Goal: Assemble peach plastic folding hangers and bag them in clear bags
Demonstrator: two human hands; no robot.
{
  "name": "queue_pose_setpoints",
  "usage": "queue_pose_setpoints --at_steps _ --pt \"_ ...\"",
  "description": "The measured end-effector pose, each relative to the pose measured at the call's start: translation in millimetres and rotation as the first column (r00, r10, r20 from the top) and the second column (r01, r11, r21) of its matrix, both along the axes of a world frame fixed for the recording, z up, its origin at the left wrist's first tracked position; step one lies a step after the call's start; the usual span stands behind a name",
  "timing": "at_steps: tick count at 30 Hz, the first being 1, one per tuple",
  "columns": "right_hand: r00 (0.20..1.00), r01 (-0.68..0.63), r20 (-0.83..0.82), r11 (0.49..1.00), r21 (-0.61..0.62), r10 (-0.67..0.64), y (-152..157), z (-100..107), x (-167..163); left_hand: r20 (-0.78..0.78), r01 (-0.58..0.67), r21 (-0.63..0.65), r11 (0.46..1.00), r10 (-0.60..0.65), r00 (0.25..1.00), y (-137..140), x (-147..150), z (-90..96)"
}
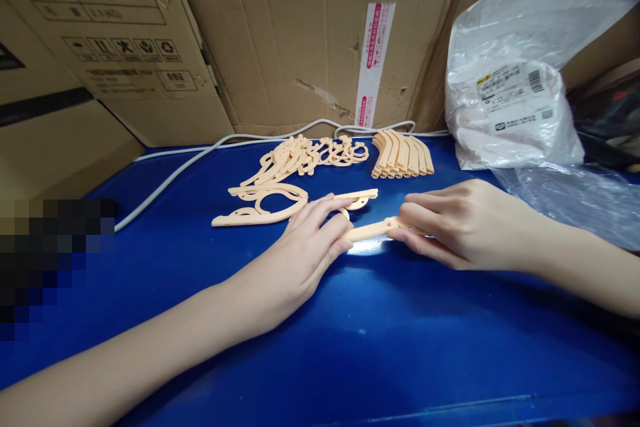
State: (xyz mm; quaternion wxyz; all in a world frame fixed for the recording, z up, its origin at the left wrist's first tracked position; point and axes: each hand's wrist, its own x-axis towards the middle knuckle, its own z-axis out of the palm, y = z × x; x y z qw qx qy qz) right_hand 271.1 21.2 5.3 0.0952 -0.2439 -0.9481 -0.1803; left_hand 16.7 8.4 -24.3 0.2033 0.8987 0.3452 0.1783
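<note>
My left hand (320, 227) pinches one end of a peach plastic hanger piece (369, 231), its fingers curled over a ring-shaped part. My right hand (450, 223) is closed on the other end, near a joint with a small round hole. The piece is held just above the blue table, and its ends are hidden by my fingers. Just beyond my left hand lie peach folding hangers (257, 217) with curved arms. Another straight arm (367, 195) shows past my left fingertips.
Behind are a heap of loose hanger parts (285, 159), several hooks (345, 152) and a neat row of curved arms (403, 155). A white cable (170, 183) crosses the blue table (370, 347). Cardboard boxes (290, 47) stand at the back, a white plastic bag (510, 107) at right.
</note>
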Motion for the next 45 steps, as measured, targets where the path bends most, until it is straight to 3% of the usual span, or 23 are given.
queue_pose_setpoints --at_steps 7,17,29,33,36,40,42,43,45 --pt "1.0 -0.022 0.007 0.999 0.038 0.022 -1 3 -1 -0.017 -0.003 -0.019 1.0 0.003 1.0 -2 -1 0.3" --pt "1.0 0.001 -0.019 0.991 -0.134 -0.003 2 -2 -2 -0.061 0.019 0.005 1.0 -0.019 0.998 -1 1 1.9" --pt "0.998 -0.025 -0.058 0.989 -0.149 0.016 0 -7 -4 -0.066 0.044 0.039 0.998 -0.041 0.997 -2 -2 -1.0" --pt "0.998 0.003 -0.058 0.974 -0.226 -0.016 0 -6 -4 -0.056 0.056 0.032 0.998 -0.054 0.997 -2 -2 1.3" --pt "0.997 0.044 -0.041 0.913 -0.405 -0.066 -1 -2 -4 -0.045 0.092 -0.02 0.996 -0.093 0.995 -3 0 5.8" --pt "0.996 0.067 -0.003 0.731 -0.679 -0.094 -6 3 -6 -0.091 0.104 0.003 0.995 -0.104 0.99 -4 0 9.4" --pt "0.996 0.057 -0.004 0.649 -0.758 -0.092 -9 3 -9 -0.118 0.108 0.041 0.993 -0.103 0.988 -4 -2 8.8" --pt "0.996 0.052 -0.007 0.629 -0.775 -0.09 -10 3 -10 -0.126 0.11 0.056 0.992 -0.102 0.987 -3 -3 8.1" --pt "0.996 0.037 -0.023 0.643 -0.765 -0.085 -12 2 -13 -0.135 0.115 0.08 0.99 -0.104 0.985 -1 -4 6.4"
